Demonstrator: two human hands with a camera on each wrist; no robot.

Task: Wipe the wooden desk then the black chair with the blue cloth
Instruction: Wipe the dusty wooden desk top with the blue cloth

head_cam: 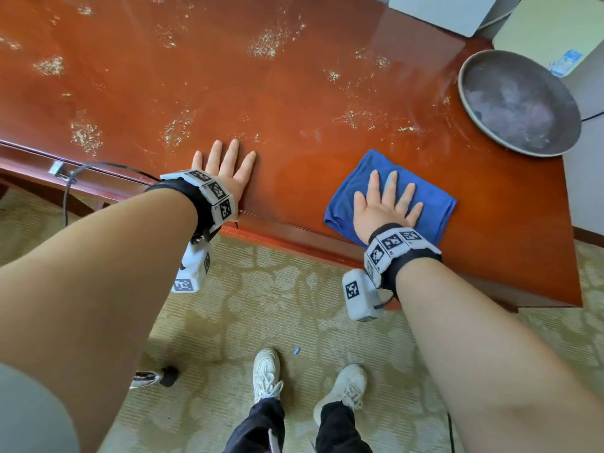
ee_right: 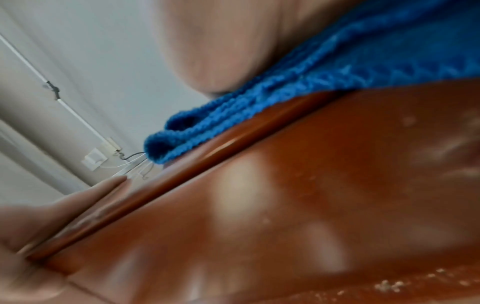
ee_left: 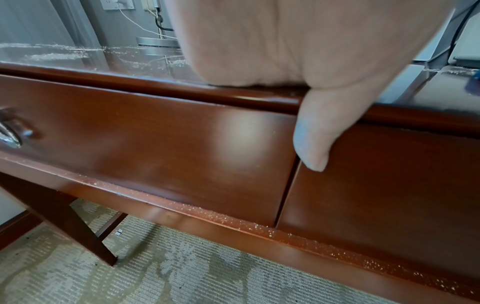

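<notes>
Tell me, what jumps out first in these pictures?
A bright blue cloth lies near the front edge of the reddish wooden desk, with the right hand flat on it. The left hand rests flat beside it, and pale crumbs speckle the desktop beyond.

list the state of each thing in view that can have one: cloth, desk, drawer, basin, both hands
folded blue cloth: lies flat on the desk near its front edge, under the right hand
red-brown wooden desk: top speckled with pale crumbs, not yet wiped clean
desk drawer: closed
round grey metal basin: upright on the desk's right end
left hand: flat on the desk, thumb over the edge
right hand: fingers spread, presses the cloth
</notes>
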